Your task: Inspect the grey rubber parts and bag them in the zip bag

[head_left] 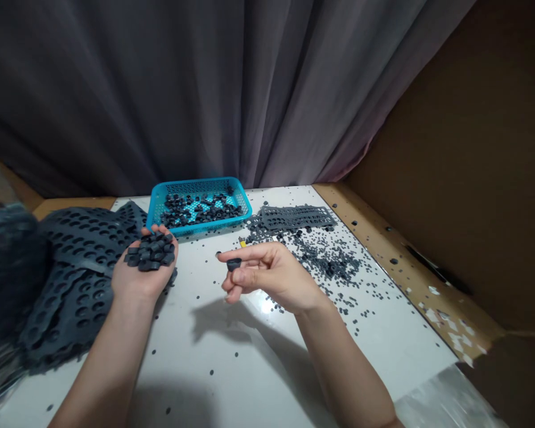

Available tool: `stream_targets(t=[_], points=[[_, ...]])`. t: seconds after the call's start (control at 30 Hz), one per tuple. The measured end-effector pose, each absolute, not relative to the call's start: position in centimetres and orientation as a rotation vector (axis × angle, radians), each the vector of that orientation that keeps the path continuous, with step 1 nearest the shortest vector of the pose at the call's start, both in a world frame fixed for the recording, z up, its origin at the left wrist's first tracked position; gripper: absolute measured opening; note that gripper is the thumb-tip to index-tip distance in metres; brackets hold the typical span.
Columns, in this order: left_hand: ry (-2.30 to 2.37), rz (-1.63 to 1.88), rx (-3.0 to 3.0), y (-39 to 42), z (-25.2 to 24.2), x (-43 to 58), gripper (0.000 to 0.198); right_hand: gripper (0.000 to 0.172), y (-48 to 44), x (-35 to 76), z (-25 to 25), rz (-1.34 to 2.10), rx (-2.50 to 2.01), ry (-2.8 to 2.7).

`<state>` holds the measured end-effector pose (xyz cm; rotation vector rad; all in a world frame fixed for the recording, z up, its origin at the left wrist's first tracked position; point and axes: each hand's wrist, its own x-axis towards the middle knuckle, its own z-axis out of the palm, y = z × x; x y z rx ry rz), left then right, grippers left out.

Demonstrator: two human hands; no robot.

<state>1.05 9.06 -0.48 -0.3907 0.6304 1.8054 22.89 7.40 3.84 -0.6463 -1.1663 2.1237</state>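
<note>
My left hand is turned palm up, its fingers curled around a heap of small black rubber pieces. It is just in front of a blue plastic basket, which holds many more such pieces. Over the white tabletop, my right hand pinches a single black rubber piece between thumb and fingers. The index finger stretches out past that piece to the left, with a dark speck at its tip.
Perforated black rubber sheets are piled on the left beside a plastic bag. Behind my right hand lie another punched sheet and scattered black bits. A grey curtain hangs behind; a brown panel stands right.
</note>
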Motion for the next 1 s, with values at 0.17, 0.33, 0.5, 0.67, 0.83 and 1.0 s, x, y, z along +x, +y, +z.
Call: stream_targets(t=[0.17, 0.33, 0.5, 0.67, 0.83, 1.0], points=[[0.637, 1.817, -0.392, 9.1, -0.5, 1.1, 0.034, 0.029, 7.3, 22.8, 3.8, 2.036, -0.715, -1.203], [0.629, 1.816, -0.39, 9.0, -0.4, 1.1, 0.034, 0.028, 7.1, 22.7, 4.1, 1.989, -0.754, -1.223], [0.636, 1.81, -0.394, 9.0, -0.3, 1.1, 0.035, 0.026, 7.1, 22.5, 4.0, 1.943, -0.794, -1.235], [0.61, 1.814, -0.387, 8.8, -0.4, 0.9, 0.036, 0.025, 6.8, 22.0, 3.8, 1.92, -0.855, -1.177], [0.548, 1.794, -0.336, 8.4, -0.2, 0.9, 0.035, 0.033, 6.5, 21.2, 4.1, 1.897, -0.864, -1.153], [0.502, 1.803, -0.293, 8.2, -0.6, 0.9, 0.033, 0.034, 6.3, 19.0, 5.7, 1.67, -0.881, -1.352]])
